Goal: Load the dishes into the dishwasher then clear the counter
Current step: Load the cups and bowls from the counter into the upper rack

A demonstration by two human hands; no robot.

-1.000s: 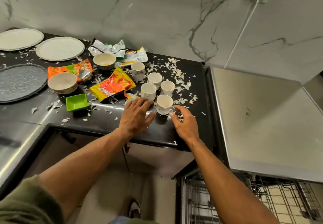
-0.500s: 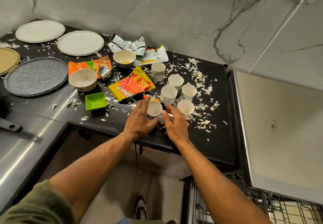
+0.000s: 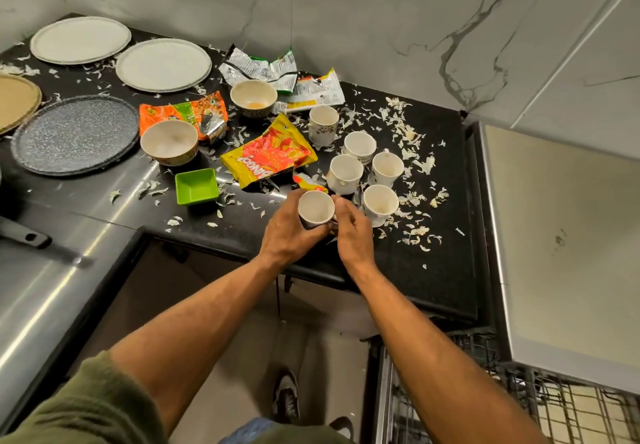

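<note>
My left hand point(image 3: 287, 234) wraps around a small white cup point(image 3: 316, 209) near the front edge of the black counter point(image 3: 440, 270). My right hand point(image 3: 354, 236) pinches the same cup at its right side, by the handle. Several more white cups stand just behind and to the right, the nearest point(image 3: 380, 203) beside my right hand. Two beige bowls point(image 3: 169, 142) point(image 3: 254, 97) and a green square dish point(image 3: 196, 185) sit further left. Two white plates point(image 3: 80, 39) point(image 3: 163, 64), a grey speckled plate point(image 3: 74, 134) and a tan plate point(image 3: 15, 101) lie at the far left. The dishwasher rack point(image 3: 519, 405) shows at bottom right.
Empty snack wrappers point(image 3: 270, 153) point(image 3: 183, 114) point(image 3: 259, 68) and white peel scraps point(image 3: 412, 139) litter the counter. A grey panel point(image 3: 561, 236) lies right of the counter, above the rack. A pan handle point(image 3: 24, 234) rests on the steel surface at left. My shoe point(image 3: 285, 395) is on the floor.
Both hands have closed in on the front cup from either side and now hold it. The view has shifted, so the counter appears further right and closer.
</note>
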